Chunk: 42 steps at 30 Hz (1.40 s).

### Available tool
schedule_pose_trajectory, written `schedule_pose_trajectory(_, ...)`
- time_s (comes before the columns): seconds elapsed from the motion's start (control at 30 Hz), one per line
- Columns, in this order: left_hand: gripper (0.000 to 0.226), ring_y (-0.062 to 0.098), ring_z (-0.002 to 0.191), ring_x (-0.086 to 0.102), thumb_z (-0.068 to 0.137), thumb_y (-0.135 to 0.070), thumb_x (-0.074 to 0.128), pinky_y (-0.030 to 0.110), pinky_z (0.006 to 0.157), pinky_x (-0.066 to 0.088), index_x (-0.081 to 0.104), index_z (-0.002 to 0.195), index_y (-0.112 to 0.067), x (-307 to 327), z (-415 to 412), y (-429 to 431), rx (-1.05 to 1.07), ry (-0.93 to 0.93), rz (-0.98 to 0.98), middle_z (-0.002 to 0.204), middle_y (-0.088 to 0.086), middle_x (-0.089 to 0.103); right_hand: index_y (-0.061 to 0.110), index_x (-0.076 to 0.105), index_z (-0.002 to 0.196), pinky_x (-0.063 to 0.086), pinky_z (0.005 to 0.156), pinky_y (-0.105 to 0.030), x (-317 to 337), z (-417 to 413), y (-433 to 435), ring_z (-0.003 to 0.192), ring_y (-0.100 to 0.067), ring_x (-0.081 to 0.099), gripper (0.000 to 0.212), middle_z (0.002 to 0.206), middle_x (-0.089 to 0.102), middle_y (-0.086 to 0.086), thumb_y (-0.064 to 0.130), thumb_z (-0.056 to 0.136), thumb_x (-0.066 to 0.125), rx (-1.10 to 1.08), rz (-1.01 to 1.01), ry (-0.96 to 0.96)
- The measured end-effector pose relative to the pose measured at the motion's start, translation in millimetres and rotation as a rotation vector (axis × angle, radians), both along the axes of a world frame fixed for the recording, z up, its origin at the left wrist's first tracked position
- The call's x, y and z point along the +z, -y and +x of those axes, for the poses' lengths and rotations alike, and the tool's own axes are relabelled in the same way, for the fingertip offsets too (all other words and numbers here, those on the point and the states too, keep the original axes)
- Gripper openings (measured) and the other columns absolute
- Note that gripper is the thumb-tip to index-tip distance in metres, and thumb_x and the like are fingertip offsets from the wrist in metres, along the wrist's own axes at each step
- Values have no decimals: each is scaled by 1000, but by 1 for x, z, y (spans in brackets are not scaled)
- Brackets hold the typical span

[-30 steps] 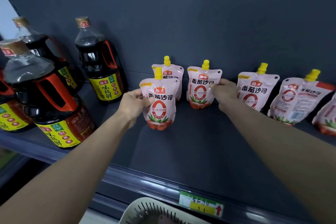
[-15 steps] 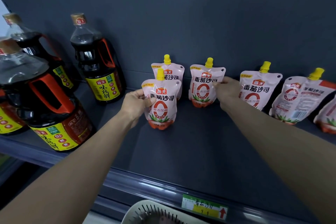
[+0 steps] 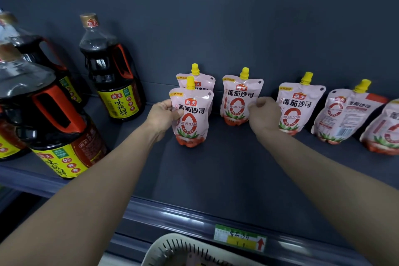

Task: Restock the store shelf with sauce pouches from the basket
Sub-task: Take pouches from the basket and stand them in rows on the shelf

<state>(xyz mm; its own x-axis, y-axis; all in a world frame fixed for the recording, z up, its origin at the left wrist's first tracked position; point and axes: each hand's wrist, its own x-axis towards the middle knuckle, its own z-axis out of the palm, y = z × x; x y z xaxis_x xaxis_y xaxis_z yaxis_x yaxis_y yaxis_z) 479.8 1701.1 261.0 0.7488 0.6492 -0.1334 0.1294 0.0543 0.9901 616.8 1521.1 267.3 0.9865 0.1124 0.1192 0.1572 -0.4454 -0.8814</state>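
Note:
Several pink sauce pouches with yellow caps stand on the dark shelf (image 3: pixel 216 168). My left hand (image 3: pixel 163 114) grips the left edge of the front pouch (image 3: pixel 191 114), which stands upright before another pouch (image 3: pixel 201 81). My right hand (image 3: pixel 263 114) pinches the right edge of the second pouch (image 3: pixel 239 99). To its right stand a third pouch (image 3: pixel 299 103), a pouch turned back-side out (image 3: pixel 343 114) and one more (image 3: pixel 386 131) at the frame's edge. The pale basket (image 3: pixel 179 250) shows at the bottom.
Large dark soy sauce bottles with orange handles stand on the left: one at the back (image 3: pixel 112 71), one close in front (image 3: pixel 49 114). A green and yellow price tag (image 3: pixel 239 237) sits on the shelf's front rail. The grey back wall rises behind the pouches.
The view has shifted slightly, so the shelf items sit lower and more to the right in frame. Both hands remain on their pouches; the right fingers now curl more at the second pouch's edge.

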Motion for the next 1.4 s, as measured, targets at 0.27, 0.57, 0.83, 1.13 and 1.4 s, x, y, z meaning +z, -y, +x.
schedule_pose_trajectory(0.27,30,21,87,64,90,7,49,38,88,52,59,118,2,3,0,-6,-13,-47,-5,101,13,67,4,62,114,43,87,-22,4,-31,8,110,-19,58,23,120,64,-10,9,93,55,234,-24,48)
schedule_pose_trajectory(0.57,28,31,113,59,90,2,53,35,92,50,56,118,0,5,-9,-4,43,-143,64,120,18,63,5,63,111,39,84,-22,9,-62,12,104,-15,55,21,119,64,-8,10,94,53,329,-43,60)
schedule_pose_trajectory(0.83,58,24,121,52,82,-7,68,34,106,41,42,134,0,16,-31,2,123,-231,242,127,12,54,5,64,109,38,79,-23,18,-91,16,99,-16,56,19,111,66,-7,13,94,54,373,-83,101)
schedule_pose_trajectory(1.13,27,18,92,58,80,-6,68,27,85,47,63,107,-5,36,-102,61,-247,-231,655,98,6,62,9,63,113,44,89,-24,33,-158,60,108,-18,60,23,117,66,-6,19,94,56,603,-318,263)
schedule_pose_trajectory(1.4,29,13,87,55,81,-20,66,23,74,40,64,109,-13,-26,-184,142,-736,-495,880,97,-2,61,10,62,115,46,84,-33,-14,-230,124,104,-29,60,29,115,67,-9,27,91,57,777,-802,257)
